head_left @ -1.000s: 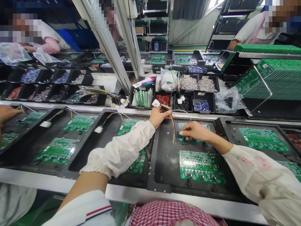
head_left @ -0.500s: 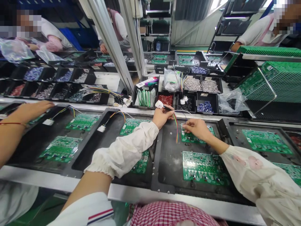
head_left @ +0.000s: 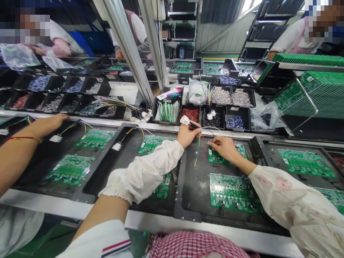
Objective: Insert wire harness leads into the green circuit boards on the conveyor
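My left hand (head_left: 187,135) is closed on a wire harness: its white connector (head_left: 185,120) sticks up from my fingers and coloured wires (head_left: 198,150) hang below. My right hand (head_left: 224,147) pinches one thin wire end over the far green circuit board (head_left: 236,152) in the black tray (head_left: 192,193). A second green board (head_left: 234,191) lies nearer to me in the same tray. Both forearms wear white sleeve covers.
Black bins of small parts (head_left: 219,107) and a plastic bag stand behind the tray. More trays with boards (head_left: 92,139) run left, where another person's arm (head_left: 29,139) reaches in. Green board racks (head_left: 317,89) stand right. Other people work at the back.
The hanging coloured wires have spread apart, and my right hand has drawn one thin wire out toward the far board. The other person's arm has reached further in at the left.
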`<state>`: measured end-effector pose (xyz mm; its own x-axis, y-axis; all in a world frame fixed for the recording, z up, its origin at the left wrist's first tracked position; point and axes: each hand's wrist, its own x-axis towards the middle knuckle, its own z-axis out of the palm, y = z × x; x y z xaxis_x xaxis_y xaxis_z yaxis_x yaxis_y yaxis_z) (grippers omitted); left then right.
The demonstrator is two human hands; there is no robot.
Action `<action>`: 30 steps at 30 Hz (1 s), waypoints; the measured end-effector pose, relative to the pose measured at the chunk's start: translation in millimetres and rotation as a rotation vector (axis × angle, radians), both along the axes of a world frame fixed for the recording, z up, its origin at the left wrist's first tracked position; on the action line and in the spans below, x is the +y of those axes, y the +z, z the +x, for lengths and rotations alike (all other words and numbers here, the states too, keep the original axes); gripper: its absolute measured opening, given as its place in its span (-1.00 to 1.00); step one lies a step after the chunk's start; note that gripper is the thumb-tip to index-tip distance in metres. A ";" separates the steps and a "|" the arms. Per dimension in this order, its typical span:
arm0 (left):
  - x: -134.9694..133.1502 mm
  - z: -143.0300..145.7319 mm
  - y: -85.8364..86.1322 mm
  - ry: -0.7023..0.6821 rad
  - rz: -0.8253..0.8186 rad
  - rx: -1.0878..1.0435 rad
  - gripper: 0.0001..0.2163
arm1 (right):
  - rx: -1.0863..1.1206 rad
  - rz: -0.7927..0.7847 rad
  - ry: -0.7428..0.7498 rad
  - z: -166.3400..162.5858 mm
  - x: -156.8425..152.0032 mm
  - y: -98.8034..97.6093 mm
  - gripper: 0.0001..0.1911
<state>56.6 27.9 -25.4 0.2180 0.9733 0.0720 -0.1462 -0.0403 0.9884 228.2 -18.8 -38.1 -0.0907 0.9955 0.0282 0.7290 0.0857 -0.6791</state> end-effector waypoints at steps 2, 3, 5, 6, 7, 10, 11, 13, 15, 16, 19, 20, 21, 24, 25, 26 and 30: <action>-0.2 0.6 -0.3 0.019 -0.007 0.000 -0.86 | -0.104 0.004 0.004 1.3 -2.1 5.8 -0.80; -0.3 0.9 -0.4 0.027 -0.013 -0.001 -0.86 | -0.137 -0.016 0.023 2.1 -4.5 9.2 -0.76; -0.6 1.9 -0.1 0.030 -0.025 -0.010 -0.86 | -0.106 -0.123 0.129 3.0 -11.1 15.4 -0.68; -0.8 2.3 0.2 0.030 -0.032 -0.015 -0.86 | -0.047 -0.199 0.201 2.8 -14.5 17.5 -0.68; -0.9 2.8 0.6 0.031 -0.039 -0.020 -0.86 | 0.021 -0.263 0.258 2.0 -17.4 18.8 -0.69; -1.3 3.3 1.5 0.048 -0.049 -0.030 -0.85 | 0.161 -0.285 0.172 -1.7 -19.1 16.4 -0.79; -1.4 3.2 1.6 0.048 -0.047 -0.031 -0.84 | 0.174 -0.241 0.092 -2.7 -17.3 14.0 -0.81; -1.3 2.6 1.0 0.039 -0.041 -0.022 -0.84 | 0.171 -0.152 -0.019 -3.5 -12.3 8.3 -0.82; -0.9 2.0 -0.4 0.029 -0.034 -0.007 -0.85 | 0.148 -0.100 -0.042 -2.8 -8.1 3.0 -0.84; -0.6 1.7 -1.2 0.027 -0.028 0.001 -0.85 | 0.136 -0.084 -0.045 -2.2 -6.9 1.0 -0.84; 0.1 1.3 -3.1 0.023 -0.004 0.031 -0.86 | 0.117 -0.063 -0.049 -0.4 -6.7 -2.6 -0.85; 0.2 1.3 -3.3 0.023 -0.001 0.040 -0.86 | 0.113 -0.060 -0.047 -0.3 -7.2 -3.1 -0.85; 0.1 1.4 -3.2 0.025 -0.001 0.047 -0.86 | 0.105 -0.056 -0.047 -0.5 -7.8 -3.5 -0.85; -0.4 1.9 -2.4 0.036 -0.002 0.049 -0.85 | 0.066 -0.033 -0.049 -3.2 -8.6 -3.6 -0.85; -0.5 2.0 -2.2 0.038 0.000 0.045 -0.85 | 0.048 -0.024 -0.050 -4.4 -8.4 -3.2 -0.85; -0.6 2.1 -2.2 0.041 0.003 0.043 -0.85 | 0.031 -0.019 -0.052 -5.3 -8.0 -2.4 -0.85; 0.3 1.5 -3.8 0.041 0.004 0.059 -0.85 | -0.043 -0.033 -0.032 -3.4 -8.3 6.2 -0.85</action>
<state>58.1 28.3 -29.2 0.1818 0.9812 0.0645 -0.0857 -0.0495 0.9951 224.8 -27.1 -31.9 -0.0595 0.9982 -0.0076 0.7594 0.0403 -0.6493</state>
